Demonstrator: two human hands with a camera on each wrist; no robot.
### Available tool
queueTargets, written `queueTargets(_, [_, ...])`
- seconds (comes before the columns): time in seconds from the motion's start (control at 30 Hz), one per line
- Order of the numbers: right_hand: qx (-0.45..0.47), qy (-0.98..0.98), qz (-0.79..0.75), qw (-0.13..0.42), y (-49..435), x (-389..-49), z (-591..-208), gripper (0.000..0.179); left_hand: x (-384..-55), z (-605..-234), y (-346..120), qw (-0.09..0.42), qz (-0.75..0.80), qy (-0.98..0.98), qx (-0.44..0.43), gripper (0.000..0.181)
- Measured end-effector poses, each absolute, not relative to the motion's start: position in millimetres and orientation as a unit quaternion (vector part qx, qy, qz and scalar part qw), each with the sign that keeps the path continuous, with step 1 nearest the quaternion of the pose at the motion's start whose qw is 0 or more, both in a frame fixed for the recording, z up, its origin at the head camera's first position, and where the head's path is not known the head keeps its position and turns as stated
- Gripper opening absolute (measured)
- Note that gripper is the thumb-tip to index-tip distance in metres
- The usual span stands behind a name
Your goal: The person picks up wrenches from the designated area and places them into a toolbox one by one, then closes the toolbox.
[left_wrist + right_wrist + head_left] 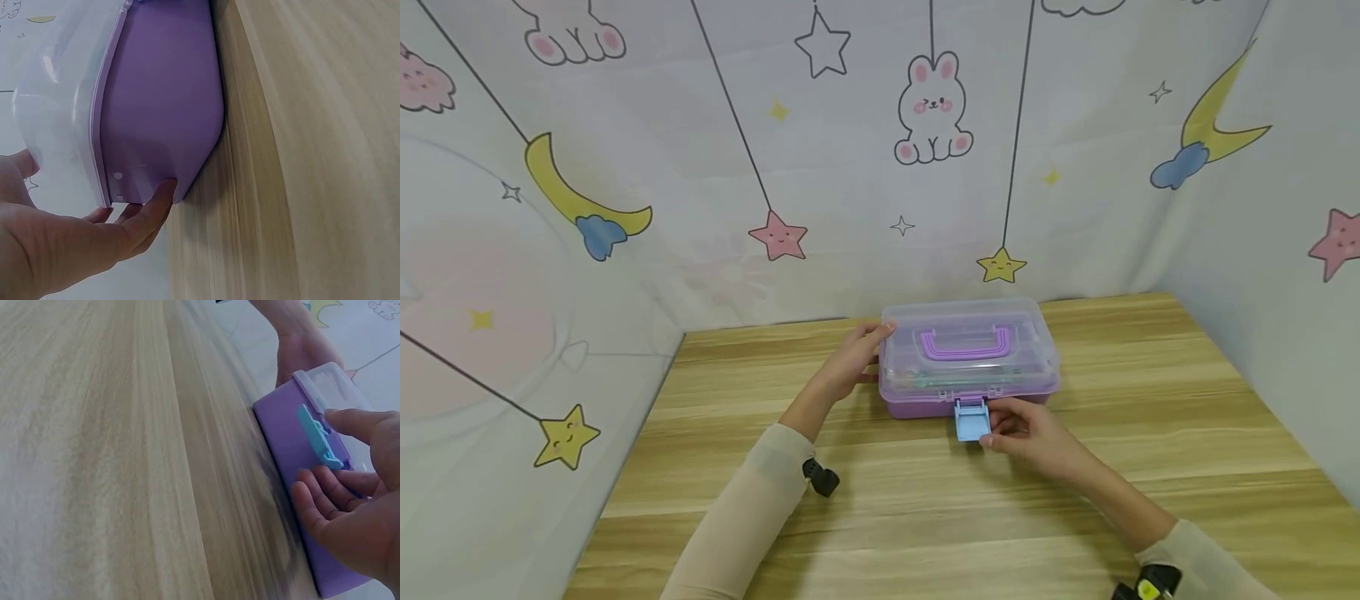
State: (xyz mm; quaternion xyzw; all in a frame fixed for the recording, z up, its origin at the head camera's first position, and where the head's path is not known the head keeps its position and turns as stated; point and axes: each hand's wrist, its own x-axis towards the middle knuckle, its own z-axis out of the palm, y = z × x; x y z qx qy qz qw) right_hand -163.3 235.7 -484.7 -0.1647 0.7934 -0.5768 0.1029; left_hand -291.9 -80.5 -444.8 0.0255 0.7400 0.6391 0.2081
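A purple storage box (921, 408) with a clear lid (902, 317) and a purple handle (967, 355) sits on the table. The lid is down, and pale green items show dimly through it. My left hand (848, 360) grips the box's left end; in the left wrist view its thumb lies against the lid and its fingers against the purple side wall. At the front, a light blue latch (973, 423) sticks outward from the box. My right hand (1037, 435) holds the latch at its right edge, thumb near the free end and fingers near the hinge.
The wood-grain table (880, 517) runs back to a white patterned cloth (842, 158), close behind the box. More cloth hangs at both sides. A small black device (822, 477) is on the left wrist, another (1150, 583) on the right.
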Motion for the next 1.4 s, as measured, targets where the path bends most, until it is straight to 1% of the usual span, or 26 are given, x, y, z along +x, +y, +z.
queueTargets(0.1, [-0.163, 0.790, -0.582, 0.103, 234.5, -163.1, -483.3, 0.054, -292.3, -444.9, -80.5, 0.209, 0.638, 0.741, 0.022, 0.080])
queueTargets(0.43, [-0.122, 0.781, -0.600, 0.119, 230.9, -161.4, -475.3, 0.048, -292.4, -445.4, -80.2, 0.207, 0.640, 0.740, 0.024, 0.081])
queueTargets(0.77, [-0.131, 0.757, -0.626, 0.131, 232.0, -161.8, -475.8, 0.047, -292.5, -446.5, -80.8, 0.209, 0.637, 0.741, 0.027, 0.083])
queueTargets(0.93, [-0.125, 0.768, -0.617, 0.121, 231.3, -162.5, -476.0, 0.047, -291.8, -446.6, -80.7, 0.208, 0.635, 0.743, 0.029, 0.082])
queueTargets(1.1, [-0.091, 0.793, -0.596, 0.092, 223.3, -164.0, -473.9, 0.042, -292.6, -448.8, -81.0, 0.205, 0.635, 0.744, 0.032, 0.083])
queueTargets(1.17, [-0.071, 0.798, -0.593, 0.079, 218.7, -164.5, -472.1, 0.045, -292.7, -449.4, -81.4, 0.204, 0.635, 0.745, 0.031, 0.083])
queueTargets(1.3, [-0.020, 0.806, -0.588, 0.058, 211.6, -165.4, -469.2, 0.058, -292.4, -449.9, -81.8, 0.202, 0.635, 0.745, 0.031, 0.083])
queueTargets(1.4, [0.013, 0.807, -0.588, 0.052, 208.3, -166.3, -467.6, 0.067, -292.1, -449.6, -81.6, 0.202, 0.636, 0.744, 0.033, 0.082])
